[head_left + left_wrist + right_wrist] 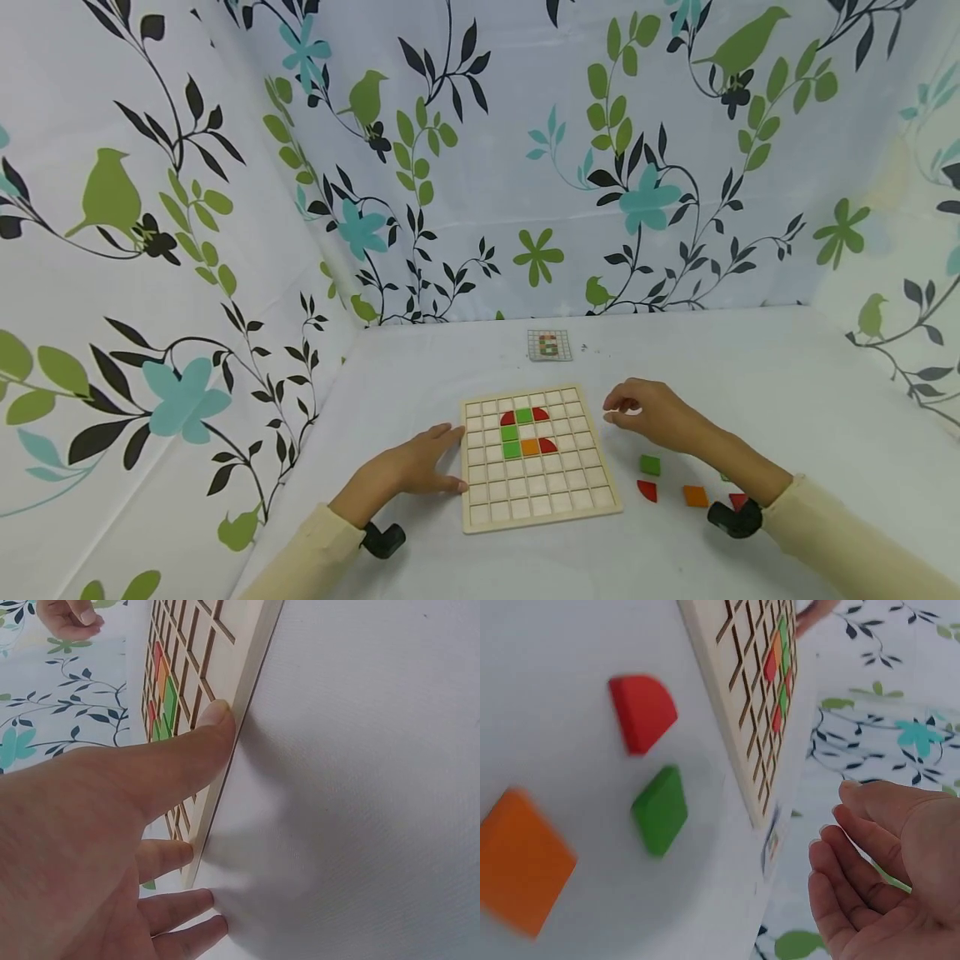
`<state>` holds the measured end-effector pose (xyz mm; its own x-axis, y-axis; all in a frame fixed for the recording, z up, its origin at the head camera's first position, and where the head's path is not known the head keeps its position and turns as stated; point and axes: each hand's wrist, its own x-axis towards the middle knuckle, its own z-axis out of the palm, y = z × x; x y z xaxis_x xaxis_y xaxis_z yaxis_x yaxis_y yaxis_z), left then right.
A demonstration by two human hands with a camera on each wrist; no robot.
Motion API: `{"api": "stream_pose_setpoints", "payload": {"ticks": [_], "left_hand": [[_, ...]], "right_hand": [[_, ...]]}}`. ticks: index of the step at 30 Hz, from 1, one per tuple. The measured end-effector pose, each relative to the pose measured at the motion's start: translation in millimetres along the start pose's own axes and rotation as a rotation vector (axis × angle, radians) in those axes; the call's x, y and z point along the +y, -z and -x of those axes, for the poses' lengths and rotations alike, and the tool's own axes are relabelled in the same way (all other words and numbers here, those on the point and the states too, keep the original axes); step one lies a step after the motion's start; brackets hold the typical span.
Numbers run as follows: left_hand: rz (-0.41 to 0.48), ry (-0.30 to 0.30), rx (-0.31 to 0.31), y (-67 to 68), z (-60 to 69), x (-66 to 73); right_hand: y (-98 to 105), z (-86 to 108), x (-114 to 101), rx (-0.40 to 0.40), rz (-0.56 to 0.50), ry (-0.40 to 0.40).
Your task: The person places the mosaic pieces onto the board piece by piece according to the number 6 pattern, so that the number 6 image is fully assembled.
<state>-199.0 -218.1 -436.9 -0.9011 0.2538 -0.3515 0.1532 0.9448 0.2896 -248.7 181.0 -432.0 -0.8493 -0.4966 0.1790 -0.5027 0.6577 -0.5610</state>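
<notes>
A wooden grid board (pixel 540 483) lies on the white table, with several green, red and orange tiles set in its upper middle cells; one is an orange square (pixel 530 447). My left hand (pixel 420 462) touches the board's left edge with spread fingers, the thumb (pixel 216 720) resting on the rim in the left wrist view. Beyond the board's right edge, my right hand (pixel 660 412) hovers with loosely bent fingers and nothing visible in it. Below that hand lie a green square tile (pixel 650 465), a red quarter-round tile (pixel 647 491) and another orange square tile (pixel 695 497).
Behind the board lies a small card (pixel 549 345) printed with a coloured grid pattern. A red tile (pixel 738 501) is partly covered by the right wrist. Patterned cloth (pixel 480 167) with birds and leaves hangs around the table's back and sides.
</notes>
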Motion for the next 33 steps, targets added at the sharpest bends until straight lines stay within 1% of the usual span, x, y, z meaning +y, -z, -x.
{"api": "stream_pose_setpoints", "payload": {"ticks": [7, 10, 14, 20, 26, 30, 33], "left_hand": [[0.022, 0.013, -0.001, 0.4, -0.7, -2.5], [0.022, -0.001, 0.001, -0.5, -1.7, -4.2], [0.023, -0.013, 0.001, -1.1, -1.4, -4.4], [0.014, -0.012, 0.002, 2.4, 0.5, 0.1], [0.007, -0.006, 0.005, 4.9, 0.8, 2.3], [0.021, -0.004, -0.001, 4.6, -0.1, 0.8], [0.025, -0.004, -0.007, 2.8, -0.8, -0.8]], "right_hand": [[22.6, 20.1, 18.7, 0.023, -0.001, -0.087], [29.8, 31.0, 26.9, 0.031, -0.003, -0.121], [36.7, 49.6, 40.4, 0.043, -0.004, -0.168], [44.5, 81.0, 64.8, 0.057, -0.008, -0.219], [46.4, 104.4, 81.5, 0.019, -0.025, -0.286], [45.2, 115.7, 90.6, -0.027, -0.085, -0.331], [43.7, 122.7, 96.2, -0.065, -0.137, -0.340]]}}
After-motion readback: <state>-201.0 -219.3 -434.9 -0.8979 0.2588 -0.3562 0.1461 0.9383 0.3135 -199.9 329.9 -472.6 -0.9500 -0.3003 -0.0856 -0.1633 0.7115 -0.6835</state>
